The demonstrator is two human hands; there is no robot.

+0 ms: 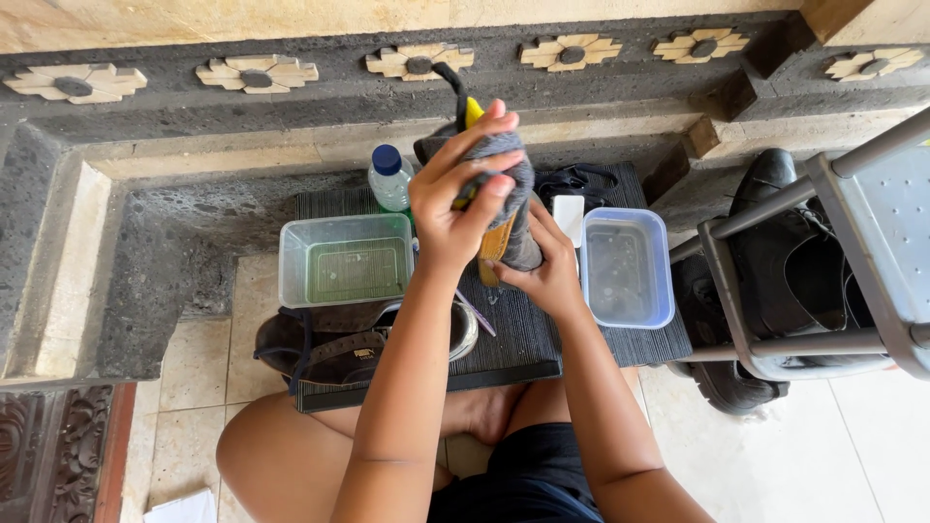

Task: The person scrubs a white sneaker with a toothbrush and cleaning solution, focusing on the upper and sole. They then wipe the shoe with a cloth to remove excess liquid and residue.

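Note:
My left hand (455, 199) grips a grey cloth (499, 160) wrapped over the top of a dark shoe (518, 242) with a tan sole edge. Lower on the shoe, my right hand (542, 271) holds it from the right side. Both are raised above a black ribbed mat (523, 334). A yellow and black piece (467, 108) sticks up behind the cloth.
On the mat stand a clear tub (345, 260) with greenish water, a blue-rimmed tub (626, 268), a small water bottle (389, 178) and a white bar (569, 215). Brown sandals (329, 351) lie at the front left. A metal rack (823, 271) with black shoes (775, 242) stands right.

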